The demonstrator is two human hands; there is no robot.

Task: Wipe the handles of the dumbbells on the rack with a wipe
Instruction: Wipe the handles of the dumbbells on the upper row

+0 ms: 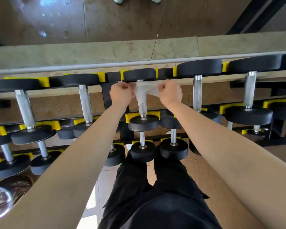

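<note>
One wipe (144, 91) over one dumbbell handle (142, 109), rack (104, 95) top row; our left hand (120, 94) and right hand (170, 91) grip its ends.

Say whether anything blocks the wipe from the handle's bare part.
Nothing visible does. The left hand and right hand hold the wipe on the far end of the handle; the bare near stretch lies open.

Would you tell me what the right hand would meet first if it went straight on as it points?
Probably the far black head of the wrapped dumbbell: the right hand, pinching the wipe, points up-left toward it, though depth is unclear.
</note>
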